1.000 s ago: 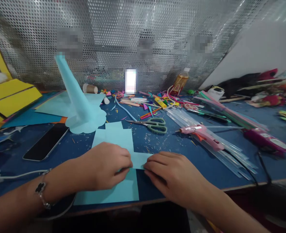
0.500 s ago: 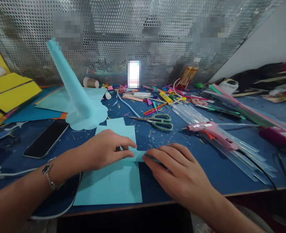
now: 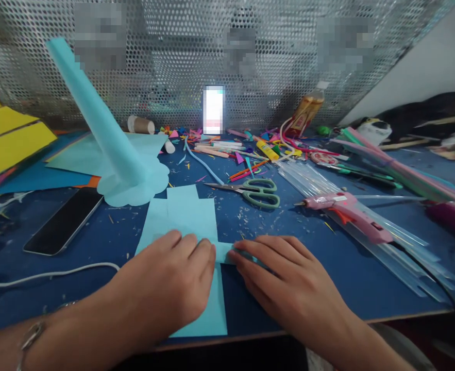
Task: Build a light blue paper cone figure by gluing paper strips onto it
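Observation:
A light blue cut paper sheet (image 3: 186, 216) lies flat on the blue table (image 3: 327, 268) in front of me. My left hand (image 3: 169, 283) rests on the sheet with its fingers pressed flat and together. My right hand (image 3: 285, 281) lies beside it on the right, fingers stretched out, pressing the sheet's small side flap (image 3: 227, 252) down against the table. The fingertips of both hands nearly meet at that flap. Much of the sheet's near part is hidden under my left hand.
A light blue paper cone (image 3: 107, 134) stands behind the sheet. A dark phone (image 3: 65, 220) and white cable (image 3: 49, 274) lie left. Green scissors (image 3: 256, 191), a pink glue gun (image 3: 347, 208), clear glue sticks (image 3: 385, 232), a bottle (image 3: 306, 111) and paper scraps crowd the right and back.
My left hand has slid nearer and flattened over the sheet, covering more of it. My right hand stays on the side flap. The view has tilted slightly.

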{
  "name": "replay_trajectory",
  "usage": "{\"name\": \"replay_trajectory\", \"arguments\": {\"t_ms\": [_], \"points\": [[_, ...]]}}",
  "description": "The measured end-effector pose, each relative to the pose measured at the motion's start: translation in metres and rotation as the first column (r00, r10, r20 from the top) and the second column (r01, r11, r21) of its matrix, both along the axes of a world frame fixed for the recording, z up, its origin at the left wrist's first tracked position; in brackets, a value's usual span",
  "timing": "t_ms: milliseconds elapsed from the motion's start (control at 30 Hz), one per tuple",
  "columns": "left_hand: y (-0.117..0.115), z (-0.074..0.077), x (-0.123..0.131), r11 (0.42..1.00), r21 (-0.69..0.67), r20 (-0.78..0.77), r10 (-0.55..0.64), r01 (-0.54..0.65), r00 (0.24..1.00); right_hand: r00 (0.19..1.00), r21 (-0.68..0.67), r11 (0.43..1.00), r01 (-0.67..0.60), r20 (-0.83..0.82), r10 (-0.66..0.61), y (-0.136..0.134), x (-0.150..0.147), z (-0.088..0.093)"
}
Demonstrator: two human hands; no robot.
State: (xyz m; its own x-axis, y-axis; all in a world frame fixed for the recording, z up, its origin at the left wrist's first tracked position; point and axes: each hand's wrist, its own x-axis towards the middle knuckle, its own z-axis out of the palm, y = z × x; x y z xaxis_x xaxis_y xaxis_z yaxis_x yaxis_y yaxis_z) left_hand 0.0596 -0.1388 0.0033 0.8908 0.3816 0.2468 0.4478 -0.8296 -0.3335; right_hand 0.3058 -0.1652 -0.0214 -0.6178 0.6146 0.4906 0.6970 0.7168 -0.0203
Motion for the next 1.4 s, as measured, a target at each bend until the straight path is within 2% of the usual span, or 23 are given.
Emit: {"name": "replay_trajectory", "arguments": {"t_ms": [100,200,833,1233,1400], "points": [[-0.004,-0.007,-0.001,1.000,0.008,-0.026,0.028,-0.028,0.999,0.999,-0.012,1.000,0.013,0.035,-0.013,-0.001,0.000,-0.001],[-0.006,-0.011,-0.003,1.000,-0.014,-0.044,0.005,-0.006,0.999,0.998,-0.027,0.999,0.022,0.061,-0.020,-0.001,0.000,-0.001],[-0.011,-0.024,-0.004,0.997,-0.012,-0.090,0.076,-0.078,0.993,0.996,-0.049,0.996,0.078,0.039,-0.076,0.001,-0.003,-0.002],[-0.011,-0.020,0.003,0.997,0.056,-0.101,0.065,-0.060,0.993,0.995,-0.054,0.995,0.087,0.043,-0.085,0.002,-0.005,0.001],[-0.012,-0.023,0.004,0.996,0.062,-0.097,0.072,-0.066,0.993,0.995,-0.055,0.995,0.088,0.060,-0.085,0.001,-0.006,0.001]]}}
